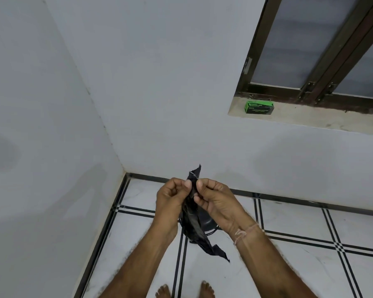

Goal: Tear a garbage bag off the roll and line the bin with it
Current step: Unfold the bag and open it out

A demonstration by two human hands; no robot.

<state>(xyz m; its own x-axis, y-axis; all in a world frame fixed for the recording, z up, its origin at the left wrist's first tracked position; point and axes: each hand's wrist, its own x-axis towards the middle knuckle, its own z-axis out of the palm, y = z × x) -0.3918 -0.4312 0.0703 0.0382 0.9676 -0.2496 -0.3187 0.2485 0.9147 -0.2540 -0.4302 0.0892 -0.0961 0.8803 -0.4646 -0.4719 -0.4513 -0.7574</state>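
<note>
A black garbage bag (193, 224), still folded into a narrow strip, hangs between my hands in the middle of the view. My left hand (171, 197) pinches its upper part from the left with thumb and fingers. My right hand (213, 197) pinches the same upper end from the right, close against the left hand. The bag's top tip sticks up above my fingers and its lower end dangles loose. A dark round bin (208, 223) shows partly behind the bag and my right wrist, on the floor. A green box of garbage bags (260, 107) sits on the window sill.
I stand barefoot in a room corner with white walls; my feet (184, 291) show at the bottom edge. The floor (289, 265) is white tile with black lines. A dark-framed window (323, 50) with a stone sill is at the upper right.
</note>
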